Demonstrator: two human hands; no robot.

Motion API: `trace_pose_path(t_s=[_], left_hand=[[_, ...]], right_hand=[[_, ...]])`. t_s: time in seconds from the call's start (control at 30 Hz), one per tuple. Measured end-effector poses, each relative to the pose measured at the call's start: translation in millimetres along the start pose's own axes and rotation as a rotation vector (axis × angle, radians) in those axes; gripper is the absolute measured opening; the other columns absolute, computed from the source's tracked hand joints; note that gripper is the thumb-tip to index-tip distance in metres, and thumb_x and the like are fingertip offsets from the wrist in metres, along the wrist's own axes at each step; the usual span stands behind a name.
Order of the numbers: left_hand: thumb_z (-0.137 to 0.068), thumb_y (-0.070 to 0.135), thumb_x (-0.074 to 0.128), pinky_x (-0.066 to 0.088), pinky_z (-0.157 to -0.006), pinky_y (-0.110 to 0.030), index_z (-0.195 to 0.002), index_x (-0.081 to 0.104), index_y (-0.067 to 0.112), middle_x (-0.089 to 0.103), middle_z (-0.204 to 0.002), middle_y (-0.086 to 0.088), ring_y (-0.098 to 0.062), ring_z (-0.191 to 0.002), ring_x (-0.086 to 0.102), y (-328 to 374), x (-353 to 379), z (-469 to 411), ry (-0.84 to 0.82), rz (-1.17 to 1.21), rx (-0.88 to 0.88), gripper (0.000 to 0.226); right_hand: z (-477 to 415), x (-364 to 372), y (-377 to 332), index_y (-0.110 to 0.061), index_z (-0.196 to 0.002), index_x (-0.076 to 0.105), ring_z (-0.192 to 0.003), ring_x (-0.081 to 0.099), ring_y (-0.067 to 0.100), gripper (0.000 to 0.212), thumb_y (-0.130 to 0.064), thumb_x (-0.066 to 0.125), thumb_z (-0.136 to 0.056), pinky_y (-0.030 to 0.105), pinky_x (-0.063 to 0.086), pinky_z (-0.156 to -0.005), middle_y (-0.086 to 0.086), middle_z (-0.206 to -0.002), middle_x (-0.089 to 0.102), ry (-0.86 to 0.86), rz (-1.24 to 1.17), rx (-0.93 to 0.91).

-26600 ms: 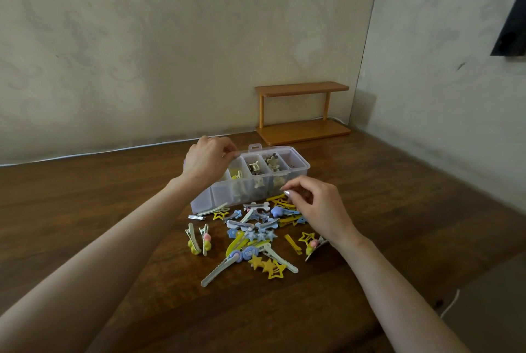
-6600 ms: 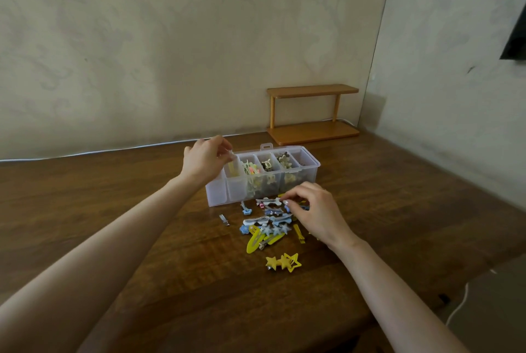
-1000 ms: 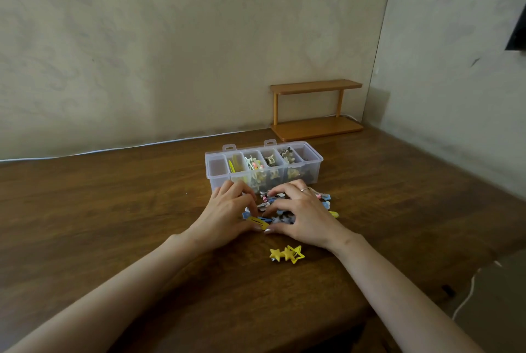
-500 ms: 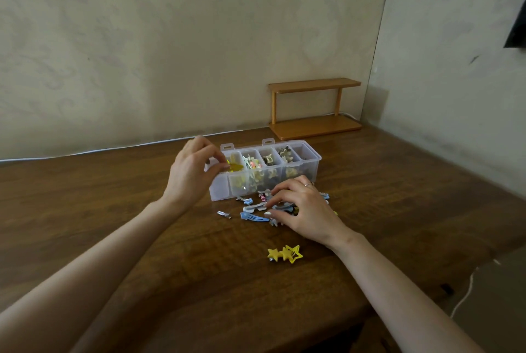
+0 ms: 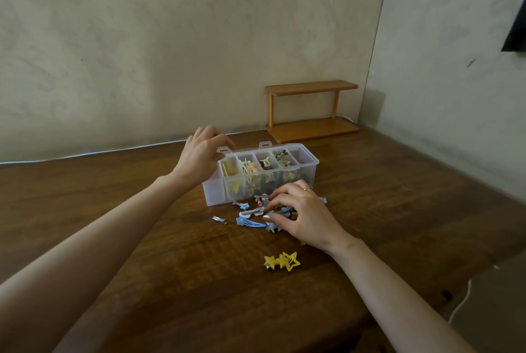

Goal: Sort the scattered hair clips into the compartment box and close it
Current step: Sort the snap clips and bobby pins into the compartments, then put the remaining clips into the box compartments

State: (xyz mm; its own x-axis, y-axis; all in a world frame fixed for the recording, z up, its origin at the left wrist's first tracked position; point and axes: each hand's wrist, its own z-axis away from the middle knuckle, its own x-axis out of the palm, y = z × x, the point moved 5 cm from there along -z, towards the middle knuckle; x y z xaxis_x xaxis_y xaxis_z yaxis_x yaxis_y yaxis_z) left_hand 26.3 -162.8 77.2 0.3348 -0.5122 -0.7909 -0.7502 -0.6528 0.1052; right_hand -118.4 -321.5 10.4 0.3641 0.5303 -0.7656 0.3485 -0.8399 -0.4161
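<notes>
Your right hand (image 5: 301,217) curls down onto the pile of hair clips (image 5: 250,223), thumb and forefinger pinching into it. Your left hand (image 5: 202,157) is curled over the left end of the open compartment box (image 5: 216,193), which sits toward the far edge of the worktop (image 5: 113,210). Whether that hand holds anything cannot be told. A yellow star clip (image 5: 281,261) lies apart, toward the near edge.

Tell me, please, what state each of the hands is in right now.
Left hand: curled at the left end of the compartment box; cannot tell if holding anything.
Right hand: pinching a hair clip in the pile.
</notes>
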Motion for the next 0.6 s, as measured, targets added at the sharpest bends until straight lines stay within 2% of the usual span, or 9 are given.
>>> trace_pose_path(t_s=[0.23,0.37,0.47,0.6], left_hand=[[-0.078,0.013,0.070,0.037,-0.078,-0.030,-0.098,0.064,0.015,0.056,-0.101,-0.005,-0.022,-0.095,0.048,19,-16,31,0.036,0.069,0.053,0.021],[-0.076,0.033,0.069,0.042,-0.076,-0.032,-0.090,0.060,0.021,0.053,-0.099,0.003,-0.015,-0.092,0.047,35,-9,58,-0.089,0.092,0.095,0.020],[-0.072,0.047,0.064,0.043,-0.078,-0.032,-0.086,0.061,0.023,0.054,-0.099,0.004,-0.015,-0.094,0.048,42,1,73,-0.172,0.074,0.104,0.028],[-0.069,0.055,0.057,0.038,-0.083,-0.028,-0.090,0.065,0.025,0.053,-0.102,0.003,-0.015,-0.098,0.047,46,13,86,-0.242,0.063,0.132,0.037]], right_hand=[[0,1,0,-0.022,-0.101,0.070,-0.111,0.042,0.010,0.021,-0.035,0.066,-0.084,0.027,0.037,-0.094,-0.006,-0.111,0.059,-0.003,0.005,0.006],[0,0,0,-0.022,-0.100,0.070,-0.110,0.043,0.011,0.019,-0.032,0.067,-0.083,0.028,0.038,-0.094,-0.005,-0.109,0.060,0.012,0.007,0.005],[0,0,1,-0.023,-0.099,0.070,-0.109,0.043,0.011,0.018,-0.031,0.067,-0.083,0.029,0.039,-0.093,-0.006,-0.108,0.060,0.015,0.014,0.005],[1,-1,1,-0.022,-0.097,0.071,-0.108,0.043,0.010,0.013,-0.026,0.064,-0.086,0.029,0.038,-0.093,-0.006,-0.107,0.061,0.035,0.008,0.021]])
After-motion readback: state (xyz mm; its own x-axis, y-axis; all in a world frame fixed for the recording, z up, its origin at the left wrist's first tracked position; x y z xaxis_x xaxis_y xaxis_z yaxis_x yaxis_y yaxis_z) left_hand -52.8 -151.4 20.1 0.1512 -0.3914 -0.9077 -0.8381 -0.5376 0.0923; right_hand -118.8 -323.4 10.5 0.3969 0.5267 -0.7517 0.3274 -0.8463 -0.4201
